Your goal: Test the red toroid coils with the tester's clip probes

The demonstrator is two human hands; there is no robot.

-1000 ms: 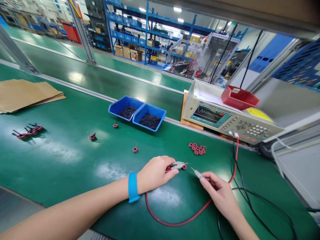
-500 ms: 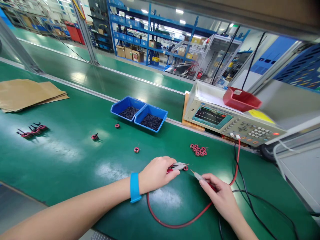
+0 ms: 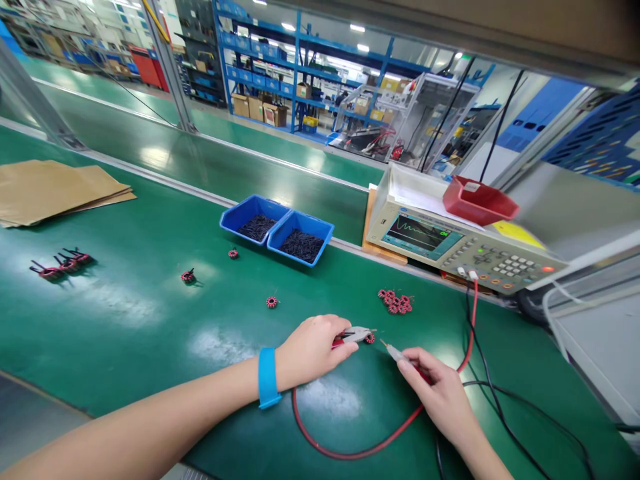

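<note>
Left hand (image 3: 313, 348) with fingers clamped on a clip (image 3: 354, 335), pinning a small red coil (image 3: 369, 339) to the green desk (image 3: 150, 333); right hand (image 3: 440, 393) with fingers closed round a probe (image 3: 396, 353), tip just beside the coil, apparently not touching. Could slip off the thin coil lead and give a false reading on the meter (image 3: 450, 243), given so small a target. Might also drag the coil if the red cable (image 3: 360, 450) snags.
</note>
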